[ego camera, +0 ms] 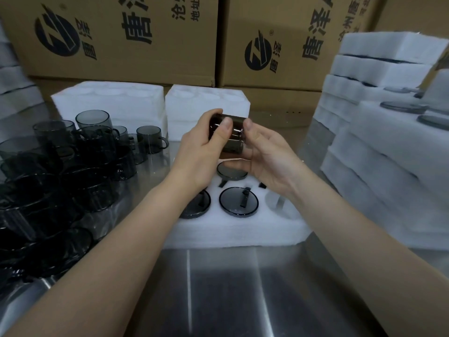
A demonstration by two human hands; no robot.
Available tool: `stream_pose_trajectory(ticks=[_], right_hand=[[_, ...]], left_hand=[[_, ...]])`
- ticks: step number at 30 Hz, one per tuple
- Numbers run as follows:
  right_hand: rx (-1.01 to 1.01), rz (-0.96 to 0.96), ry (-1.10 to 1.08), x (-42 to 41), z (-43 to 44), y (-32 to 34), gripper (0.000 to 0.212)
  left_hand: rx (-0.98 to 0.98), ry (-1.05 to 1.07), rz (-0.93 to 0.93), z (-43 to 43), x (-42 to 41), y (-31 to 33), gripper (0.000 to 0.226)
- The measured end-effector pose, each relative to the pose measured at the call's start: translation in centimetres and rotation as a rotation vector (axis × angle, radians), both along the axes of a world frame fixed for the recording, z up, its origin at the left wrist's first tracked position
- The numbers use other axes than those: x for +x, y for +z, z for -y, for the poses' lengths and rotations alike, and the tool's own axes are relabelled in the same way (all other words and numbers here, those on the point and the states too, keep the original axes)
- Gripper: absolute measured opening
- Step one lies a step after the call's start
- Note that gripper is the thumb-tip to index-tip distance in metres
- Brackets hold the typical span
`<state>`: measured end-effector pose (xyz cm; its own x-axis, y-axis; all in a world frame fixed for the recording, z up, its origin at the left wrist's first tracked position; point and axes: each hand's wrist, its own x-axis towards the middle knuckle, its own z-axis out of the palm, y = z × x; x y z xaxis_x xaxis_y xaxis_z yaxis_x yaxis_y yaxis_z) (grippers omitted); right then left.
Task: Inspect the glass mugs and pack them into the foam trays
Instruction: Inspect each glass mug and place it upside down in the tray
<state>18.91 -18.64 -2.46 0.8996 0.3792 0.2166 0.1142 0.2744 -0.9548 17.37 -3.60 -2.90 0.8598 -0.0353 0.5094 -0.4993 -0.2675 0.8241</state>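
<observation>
Both of my hands hold one smoky dark glass mug (232, 136) on its side above the white foam tray (233, 227). My left hand (206, 147) wraps its left end, thumb on top. My right hand (264, 152) cups its right end from below. In the tray's round pockets sit three mugs, seen from above: one (232, 170) just under my hands, one (238, 201) in the front row, and one (196, 205) partly hidden by my left wrist. A pocket at the front right (277, 203) looks empty.
Several loose smoky glass mugs (73, 166) crowd the metal table's left side. Two empty foam trays (109, 103) (206, 103) lie behind my hands. Stacked foam trays (379, 132), some holding mugs, rise on the right. Printed cardboard boxes (121, 37) wall off the back. Bare steel table (218, 288) lies near me.
</observation>
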Motion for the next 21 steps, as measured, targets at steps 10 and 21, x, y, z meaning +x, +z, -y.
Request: stream_pose_trajectory(ticks=[10, 21], right_hand=[[0.175, -0.153, -0.072, -0.1, 0.1, 0.2, 0.041], [0.075, -0.004, -0.136, -0.2, -0.4, -0.5, 0.05]], left_hand=[[-0.156, -0.137, -0.079, 0.1, 0.0, 0.1, 0.038], [-0.506, -0.175, -0.262, -0.6, 1.3, -0.1, 0.054]])
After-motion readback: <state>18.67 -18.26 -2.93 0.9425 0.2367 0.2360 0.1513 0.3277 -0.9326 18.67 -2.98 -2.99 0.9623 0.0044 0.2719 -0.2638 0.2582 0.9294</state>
